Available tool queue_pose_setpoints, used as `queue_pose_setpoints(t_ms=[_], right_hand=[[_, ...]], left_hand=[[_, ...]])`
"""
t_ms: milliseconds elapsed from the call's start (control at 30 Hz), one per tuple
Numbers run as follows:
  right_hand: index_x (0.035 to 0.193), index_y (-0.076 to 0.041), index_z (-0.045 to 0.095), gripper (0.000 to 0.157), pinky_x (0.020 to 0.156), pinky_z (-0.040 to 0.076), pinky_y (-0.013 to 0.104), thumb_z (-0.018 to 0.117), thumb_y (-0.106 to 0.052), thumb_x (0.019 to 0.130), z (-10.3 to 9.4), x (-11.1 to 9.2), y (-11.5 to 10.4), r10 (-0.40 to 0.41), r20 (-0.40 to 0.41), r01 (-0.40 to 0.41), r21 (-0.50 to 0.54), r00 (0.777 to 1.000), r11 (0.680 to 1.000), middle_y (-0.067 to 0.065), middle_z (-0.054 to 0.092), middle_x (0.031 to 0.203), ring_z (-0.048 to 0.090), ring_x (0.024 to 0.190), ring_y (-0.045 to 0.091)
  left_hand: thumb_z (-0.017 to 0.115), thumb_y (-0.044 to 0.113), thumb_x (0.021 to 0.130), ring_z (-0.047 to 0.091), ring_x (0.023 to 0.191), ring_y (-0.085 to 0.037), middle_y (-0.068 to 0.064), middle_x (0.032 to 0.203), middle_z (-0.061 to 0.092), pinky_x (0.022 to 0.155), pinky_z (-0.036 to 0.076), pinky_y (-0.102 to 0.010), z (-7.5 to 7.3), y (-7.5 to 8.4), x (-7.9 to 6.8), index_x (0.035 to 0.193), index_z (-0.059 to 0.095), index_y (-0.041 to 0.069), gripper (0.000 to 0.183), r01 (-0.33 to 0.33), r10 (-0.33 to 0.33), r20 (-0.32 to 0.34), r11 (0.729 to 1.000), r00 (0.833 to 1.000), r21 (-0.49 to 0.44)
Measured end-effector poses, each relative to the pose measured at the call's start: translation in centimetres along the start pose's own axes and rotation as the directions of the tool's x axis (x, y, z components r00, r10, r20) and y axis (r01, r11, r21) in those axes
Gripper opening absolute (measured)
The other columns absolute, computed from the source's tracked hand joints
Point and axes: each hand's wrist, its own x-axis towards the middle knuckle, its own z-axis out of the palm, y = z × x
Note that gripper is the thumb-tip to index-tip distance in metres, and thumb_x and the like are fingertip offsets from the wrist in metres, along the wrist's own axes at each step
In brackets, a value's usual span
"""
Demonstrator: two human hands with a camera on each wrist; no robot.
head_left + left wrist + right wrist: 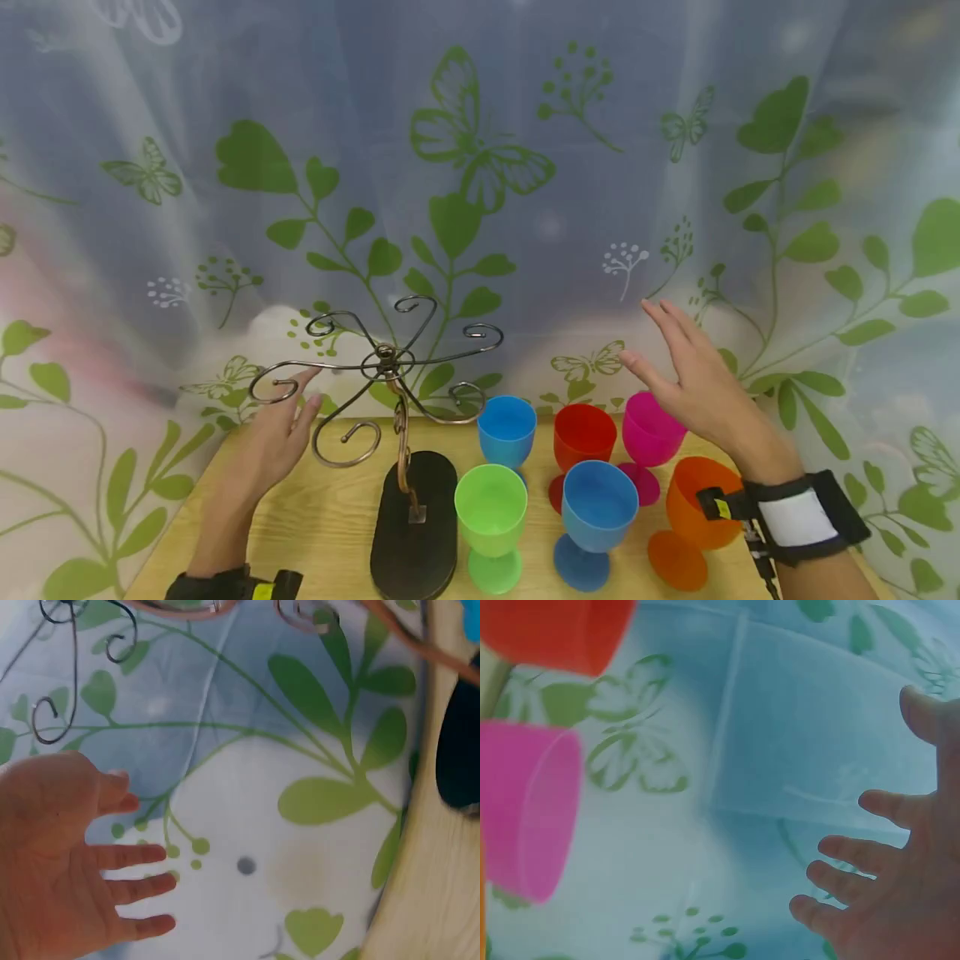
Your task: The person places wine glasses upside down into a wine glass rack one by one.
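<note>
Both hands hover in the air and hold nothing. My left hand [277, 442] is left of a metal glass rack [402, 417] with curled arms on a black oval base [412, 525]; its fingers look straight in the left wrist view. Above the goblets at the right, my right hand [701, 387] spreads its fingers. Several plastic goblets stand right of the rack: a green goblet [491, 510], a front blue goblet [598, 507], a back blue goblet [507, 429], a red goblet [583, 437], a pink goblet [652, 429] and an orange goblet [697, 500], partly behind the right wrist strap.
A light wooden table [300, 533] carries the rack and goblets. Behind it hangs a curtain [525, 275] printed with green leaves and butterflies. Dark straps with small cameras sit on both wrists, the right wrist strap [806, 517] close to the orange goblet.
</note>
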Motion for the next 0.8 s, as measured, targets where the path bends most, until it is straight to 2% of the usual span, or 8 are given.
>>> queue_pose_setpoints(t_ms=[133, 200, 300, 467, 533, 633, 700, 800], right_hand=[[0.165, -0.016, 0.024, 0.077, 0.107, 0.023, 0.082, 0.064, -0.036, 0.102, 0.1, -0.8, -1.0, -0.062, -0.103, 0.068, 0.053, 0.993, 0.996, 0.018, 0.022, 0.167, 0.023, 0.149, 0.048], [0.164, -0.016, 0.027, 0.076, 0.108, 0.025, 0.080, 0.066, -0.031, 0.101, 0.4, -1.4, -1.6, -0.098, -0.147, 0.109, 0.069, 0.984, 0.992, 0.018, 0.027, 0.166, 0.026, 0.149, 0.046], [0.163, -0.019, 0.030, 0.076, 0.109, 0.027, 0.078, 0.070, -0.024, 0.099, 1.0, -2.4, -2.3, -0.124, -0.194, 0.147, 0.110, 0.973, 0.983, 0.015, 0.031, 0.165, 0.029, 0.149, 0.043], [0.162, -0.024, 0.033, 0.078, 0.109, 0.030, 0.076, 0.073, -0.013, 0.096, 2.3, -3.8, -3.4, -0.133, -0.238, 0.179, 0.182, 0.962, 0.967, 0.009, 0.036, 0.163, 0.033, 0.147, 0.039], [0.161, -0.025, 0.034, 0.079, 0.108, 0.032, 0.076, 0.074, -0.011, 0.095, 2.8, -4.3, -3.7, -0.133, -0.249, 0.185, 0.195, 0.959, 0.963, 0.008, 0.038, 0.162, 0.035, 0.147, 0.037], [0.161, -0.027, 0.035, 0.081, 0.106, 0.035, 0.075, 0.075, -0.008, 0.093, 3.6, -4.8, -4.2, -0.132, -0.270, 0.191, 0.208, 0.954, 0.959, 0.005, 0.038, 0.162, 0.036, 0.147, 0.035], [0.160, -0.027, 0.036, 0.083, 0.115, 0.039, 0.056, 0.076, -0.007, 0.091, 4.1, -5.0, -4.4, -0.130, -0.289, 0.194, 0.206, 0.949, 0.959, 0.002, 0.039, 0.162, 0.039, 0.146, 0.033], [0.161, -0.028, 0.035, 0.084, 0.114, 0.041, 0.052, 0.077, -0.006, 0.091, 4.6, -5.3, -4.7, -0.115, -0.302, 0.185, 0.217, 0.946, 0.958, -0.001, 0.038, 0.162, 0.039, 0.145, 0.031]], left_hand=[[0.047, 0.014, 0.111, 0.062, 0.105, -0.050, -0.030, 0.120, 0.063, 0.083, 0.052, -0.061, 1.4, 1.1, -1.1, 0.158, 0.037, 0.004, 0.049, -0.069, 0.060, -0.073, 0.991, 0.996, -0.115], [0.049, 0.010, 0.109, 0.049, 0.129, -0.052, -0.028, 0.149, 0.048, 0.097, 0.044, -0.072, 2.1, 1.8, -1.6, 0.156, 0.039, 0.004, 0.048, -0.074, 0.058, -0.091, 0.981, 0.994, -0.178], [0.046, 0.012, 0.111, 0.050, 0.132, -0.046, -0.022, 0.151, 0.048, 0.099, 0.046, -0.068, 3.0, 2.9, -2.3, 0.157, 0.039, 0.006, 0.047, -0.049, 0.031, -0.073, 0.962, 0.997, -0.268], [0.036, 0.017, 0.114, 0.052, 0.134, -0.037, -0.014, 0.151, 0.051, 0.099, 0.052, -0.053, 3.9, 4.3, -3.6, 0.157, 0.038, 0.009, 0.044, 0.000, -0.007, -0.017, 0.933, 1.000, -0.360], [0.039, 0.016, 0.113, 0.052, 0.134, -0.037, -0.014, 0.150, 0.051, 0.099, 0.052, -0.053, 4.3, 4.6, -4.1, 0.158, 0.038, 0.010, 0.045, 0.008, -0.010, -0.003, 0.924, 1.000, -0.383], [0.049, 0.014, 0.110, 0.052, 0.132, -0.041, -0.016, 0.149, 0.052, 0.099, 0.050, -0.062, 4.9, 5.1, -4.6, 0.157, 0.039, 0.014, 0.049, 0.013, -0.010, 0.008, 0.908, 1.000, -0.418], [0.055, 0.015, 0.108, 0.053, 0.131, -0.041, -0.016, 0.149, 0.052, 0.099, 0.048, -0.066, 5.3, 5.5, -4.8, 0.157, 0.039, 0.015, 0.052, 0.023, -0.016, 0.019, 0.897, 1.000, -0.441], [0.061, 0.016, 0.105, 0.054, 0.129, -0.044, -0.016, 0.150, 0.050, 0.099, 0.048, -0.068, 6.2, 6.2, -4.6, 0.154, 0.044, 0.013, 0.052, 0.026, -0.017, 0.024, 0.892, 1.000, -0.451]])
